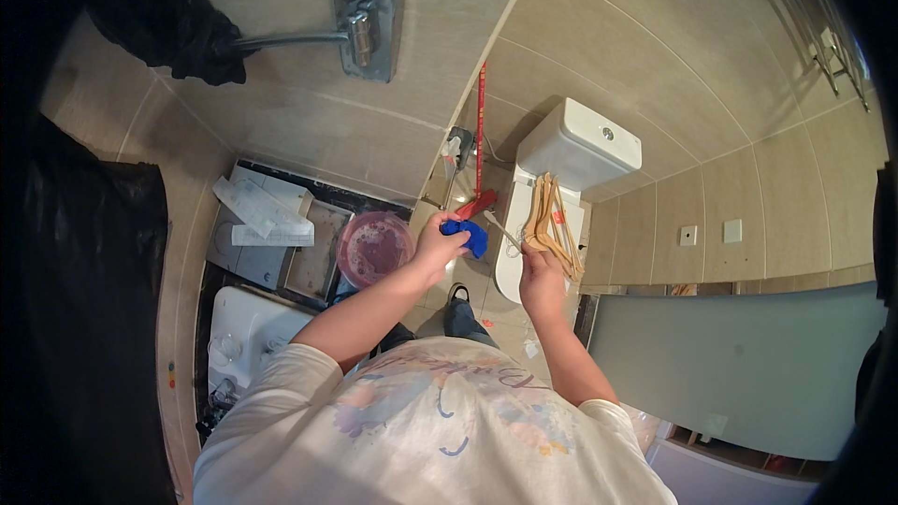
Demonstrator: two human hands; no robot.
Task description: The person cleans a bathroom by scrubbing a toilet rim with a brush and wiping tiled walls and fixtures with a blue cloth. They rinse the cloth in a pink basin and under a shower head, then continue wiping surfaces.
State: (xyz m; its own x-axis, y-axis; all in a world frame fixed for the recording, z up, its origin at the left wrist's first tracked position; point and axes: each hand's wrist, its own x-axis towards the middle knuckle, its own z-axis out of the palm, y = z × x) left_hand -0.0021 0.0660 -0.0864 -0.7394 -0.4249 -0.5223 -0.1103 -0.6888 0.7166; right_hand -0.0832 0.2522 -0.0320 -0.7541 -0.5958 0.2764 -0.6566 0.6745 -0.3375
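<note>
My left hand is closed around a bunched blue cloth. To its right, my right hand grips a slim, pale clothes hanger, seen nearly edge-on, with one end pointing up and left toward the cloth. A small gap separates cloth and hanger. Just beyond the right hand, several wooden clothes hangers lie in a pile on the closed lid of the white toilet. The fingers of my right hand partly hide where it holds the hanger.
A pink basin with cloudy water stands left of my left hand, beside a counter holding a white sink and papers. A red-handled broom leans by the wall. A frosted glass panel is at right.
</note>
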